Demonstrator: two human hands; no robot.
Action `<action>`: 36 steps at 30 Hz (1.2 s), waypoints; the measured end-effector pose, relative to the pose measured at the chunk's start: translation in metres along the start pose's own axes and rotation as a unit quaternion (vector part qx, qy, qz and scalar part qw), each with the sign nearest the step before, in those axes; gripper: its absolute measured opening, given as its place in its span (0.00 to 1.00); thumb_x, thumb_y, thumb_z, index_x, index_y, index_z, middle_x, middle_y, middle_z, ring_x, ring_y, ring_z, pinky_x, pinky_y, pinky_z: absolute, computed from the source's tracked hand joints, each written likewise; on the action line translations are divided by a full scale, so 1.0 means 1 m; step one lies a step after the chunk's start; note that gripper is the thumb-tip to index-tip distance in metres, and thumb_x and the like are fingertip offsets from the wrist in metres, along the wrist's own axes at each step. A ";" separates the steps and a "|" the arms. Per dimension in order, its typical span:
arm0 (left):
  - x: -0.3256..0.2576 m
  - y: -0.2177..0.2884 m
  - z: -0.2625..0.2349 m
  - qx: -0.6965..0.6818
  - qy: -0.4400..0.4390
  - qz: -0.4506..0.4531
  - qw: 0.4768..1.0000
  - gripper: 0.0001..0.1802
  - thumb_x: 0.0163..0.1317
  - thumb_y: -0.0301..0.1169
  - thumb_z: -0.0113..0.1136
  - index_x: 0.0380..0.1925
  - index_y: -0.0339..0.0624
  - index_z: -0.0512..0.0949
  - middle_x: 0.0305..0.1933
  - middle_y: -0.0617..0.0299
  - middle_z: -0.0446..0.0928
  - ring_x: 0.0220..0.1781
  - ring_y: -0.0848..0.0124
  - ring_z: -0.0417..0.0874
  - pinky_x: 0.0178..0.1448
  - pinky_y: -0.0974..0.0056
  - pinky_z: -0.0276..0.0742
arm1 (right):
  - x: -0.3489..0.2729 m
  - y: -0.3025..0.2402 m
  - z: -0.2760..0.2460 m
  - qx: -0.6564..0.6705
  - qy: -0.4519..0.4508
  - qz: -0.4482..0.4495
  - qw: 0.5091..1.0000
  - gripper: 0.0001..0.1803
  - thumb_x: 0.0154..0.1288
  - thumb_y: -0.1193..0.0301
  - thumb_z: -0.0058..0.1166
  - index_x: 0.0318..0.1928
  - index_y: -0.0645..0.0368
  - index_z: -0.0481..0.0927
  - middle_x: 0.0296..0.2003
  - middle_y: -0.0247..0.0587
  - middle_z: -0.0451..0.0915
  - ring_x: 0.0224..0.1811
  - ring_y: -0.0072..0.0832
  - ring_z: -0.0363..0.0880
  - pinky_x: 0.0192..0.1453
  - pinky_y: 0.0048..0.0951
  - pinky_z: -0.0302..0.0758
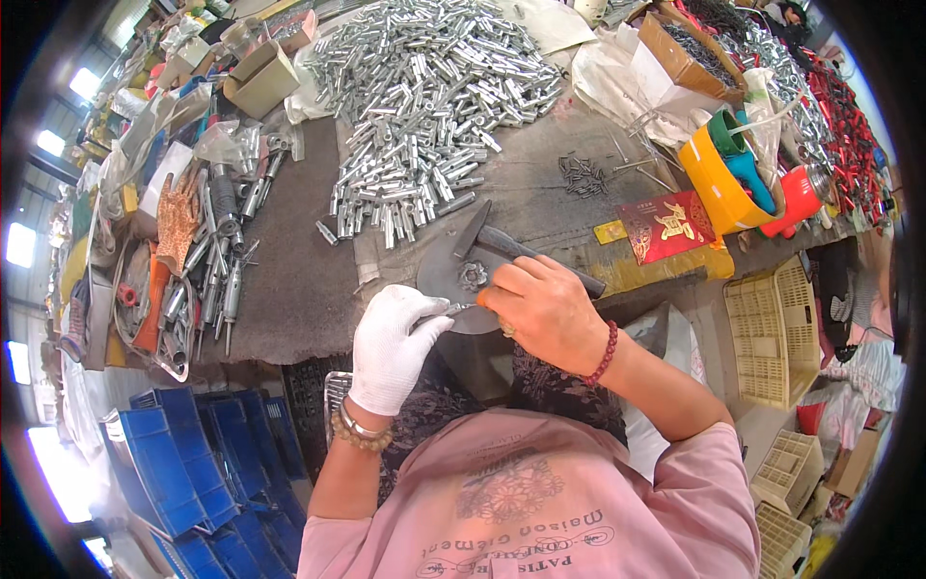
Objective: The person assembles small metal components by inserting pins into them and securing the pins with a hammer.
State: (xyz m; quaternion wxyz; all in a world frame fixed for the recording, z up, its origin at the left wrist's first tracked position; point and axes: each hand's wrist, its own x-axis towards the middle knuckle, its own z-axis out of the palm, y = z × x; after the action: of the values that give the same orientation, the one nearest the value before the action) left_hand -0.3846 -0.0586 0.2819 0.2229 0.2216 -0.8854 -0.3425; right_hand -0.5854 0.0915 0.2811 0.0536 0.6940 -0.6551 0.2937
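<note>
My left hand point(395, 340), in a white glove, is closed on a small silver metal sleeve point(453, 309) between thumb and fingers. Bare and wearing a red bead bracelet, my right hand point(555, 314) pinches at the sleeve's right end; what its fingertips hold is too small to make out. Both hands are over a round dark metal plate point(439, 272) at the bench edge. A little heap of small metal bits point(473, 277) lies on that plate. Just beyond my right hand rests a hammer point(502, 243), its handle partly behind my fingers.
A large pile of metal sleeves point(424, 116) covers the bench's far middle. Dark pins point(582, 177), a red envelope point(666, 227) and a yellow container point(719, 179) lie to the right. Tools point(227, 222) crowd the left. Blue bins point(174, 463) and a cream crate point(772, 333) stand below.
</note>
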 end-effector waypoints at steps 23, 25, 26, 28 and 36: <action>-0.004 0.000 0.007 0.023 0.037 0.023 0.999 0.10 0.59 0.23 0.77 0.42 0.39 0.92 0.40 0.56 0.86 0.48 0.57 0.85 0.56 0.55 0.80 | -0.002 0.009 0.002 0.064 0.005 -0.034 0.997 0.08 0.67 0.74 0.62 0.46 0.55 0.86 0.42 0.37 0.79 0.51 0.38 0.83 0.60 0.40 0.81; -0.004 0.000 0.007 0.025 0.038 0.026 0.999 0.09 0.60 0.24 0.78 0.42 0.41 0.92 0.40 0.56 0.86 0.48 0.56 0.85 0.56 0.55 0.81 | -0.001 0.011 0.005 0.071 0.009 -0.041 0.997 0.09 0.67 0.74 0.62 0.46 0.55 0.86 0.42 0.37 0.79 0.51 0.38 0.83 0.60 0.40 0.81; -0.003 0.000 0.007 0.026 0.039 0.028 0.998 0.09 0.60 0.26 0.78 0.41 0.43 0.92 0.41 0.56 0.85 0.48 0.54 0.86 0.56 0.54 0.81 | 0.000 0.013 0.007 0.077 0.013 -0.049 0.996 0.09 0.66 0.74 0.62 0.47 0.55 0.85 0.42 0.37 0.79 0.51 0.38 0.83 0.60 0.40 0.81; -0.003 -0.002 0.008 0.022 0.037 0.028 0.999 0.09 0.60 0.26 0.78 0.41 0.43 0.92 0.40 0.56 0.85 0.48 0.54 0.86 0.57 0.54 0.81 | 0.001 0.016 0.011 0.080 0.019 -0.052 0.995 0.10 0.65 0.74 0.63 0.46 0.55 0.86 0.42 0.37 0.80 0.49 0.38 0.83 0.58 0.39 0.81; -0.001 0.001 0.008 0.012 0.033 0.021 0.999 0.10 0.57 0.22 0.79 0.40 0.40 0.91 0.39 0.56 0.84 0.47 0.56 0.85 0.56 0.55 0.81 | 0.006 0.015 0.015 0.079 0.029 -0.065 0.994 0.14 0.62 0.74 0.65 0.49 0.51 0.88 0.43 0.33 0.85 0.49 0.35 0.86 0.56 0.37 0.82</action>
State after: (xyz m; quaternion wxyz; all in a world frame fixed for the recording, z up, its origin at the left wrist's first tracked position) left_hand -0.3887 -0.0532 0.2770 0.2564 0.2164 -0.8862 -0.3194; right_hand -0.5946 0.0772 0.2668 0.0367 0.7282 -0.5817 0.3606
